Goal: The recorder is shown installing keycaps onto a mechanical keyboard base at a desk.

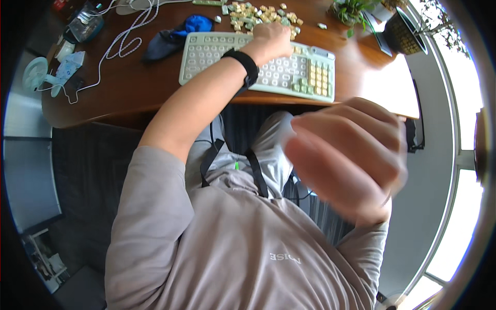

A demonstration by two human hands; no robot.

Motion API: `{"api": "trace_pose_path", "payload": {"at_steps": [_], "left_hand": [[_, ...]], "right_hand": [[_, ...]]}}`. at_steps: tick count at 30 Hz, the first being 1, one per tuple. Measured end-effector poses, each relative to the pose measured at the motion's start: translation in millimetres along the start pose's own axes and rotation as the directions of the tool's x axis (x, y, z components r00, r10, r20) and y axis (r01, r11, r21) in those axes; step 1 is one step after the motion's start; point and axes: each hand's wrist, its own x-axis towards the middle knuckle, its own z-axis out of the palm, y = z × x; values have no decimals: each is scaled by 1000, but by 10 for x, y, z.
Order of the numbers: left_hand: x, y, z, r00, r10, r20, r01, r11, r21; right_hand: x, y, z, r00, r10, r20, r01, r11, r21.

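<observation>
On the wooden desk lies a pale green keyboard. Much of it shows bare white switch places; yellow and green keycaps sit at its right end. My left hand, a black band on its wrist, is over the keyboard's far edge beside a pile of loose keycaps. Its fingers look curled, with the tips hidden beneath the hand. Raised close to the camera, my right hand is smeared by motion. Its fingers are folded in, and anything between them is hidden.
Left of the keyboard lies a blue and dark cloth pouch. A white cable winds across the desk near a small fan. Potted plants stand at the far right. The desk's front edge curves before my lap.
</observation>
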Motion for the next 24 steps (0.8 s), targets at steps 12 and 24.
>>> {"api": "trace_pose_path", "payload": {"at_steps": [12, 24], "left_hand": [[29, -143, 129, 999, 29, -17, -27, 993, 115], [-91, -465, 28, 985, 149, -90, -160, 979, -125]], "right_hand": [[373, -747, -101, 879, 464, -113, -466, 885, 8], [-746, 1545, 779, 708, 683, 180, -693, 721, -15]]}}
